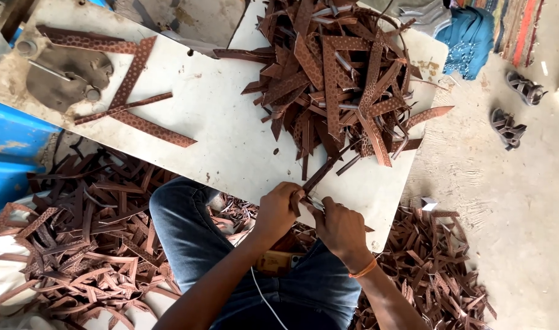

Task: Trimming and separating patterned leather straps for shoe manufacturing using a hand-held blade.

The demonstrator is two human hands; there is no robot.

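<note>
At the near edge of the white bench (230, 140), the left hand (278, 211) and right hand (340, 229) are both closed around one dark brown leather strip (321, 174), which slants up from the fingers toward the pile. Heaps of strips on the floor (78, 244) beside the bench suggest much is handled; beyond the hands, a big unsorted pile (340, 79) remains. The strip looks narrow, flat and stiff.

Both hands (310, 217) grip a brown strap (321, 174); perhaps cutting it.
</note>
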